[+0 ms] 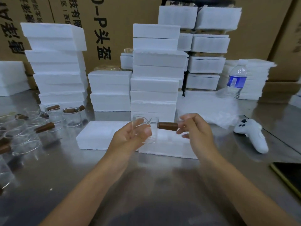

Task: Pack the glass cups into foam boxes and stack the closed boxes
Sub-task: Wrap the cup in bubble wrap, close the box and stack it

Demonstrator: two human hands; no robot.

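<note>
A clear glass cup point(154, 126) with a brown wooden handle point(167, 126) hangs in the air above the table. My left hand point(130, 136) grips the glass body from the left, fingers curled round it. My right hand point(195, 129) pinches the outer end of the handle. Under the cup lie two open white foam box halves, one on the left point(97, 136) and one on the right point(169, 145). Several more glass cups point(48, 121) with brown handles stand on the table's left side.
Tall stacks of white foam boxes point(154, 79) line the back of the steel table point(146, 185), before cardboard cartons. A water bottle point(237, 79) and a white controller point(254, 134) sit at the right. A dark flat device point(288, 173) lies at the right edge.
</note>
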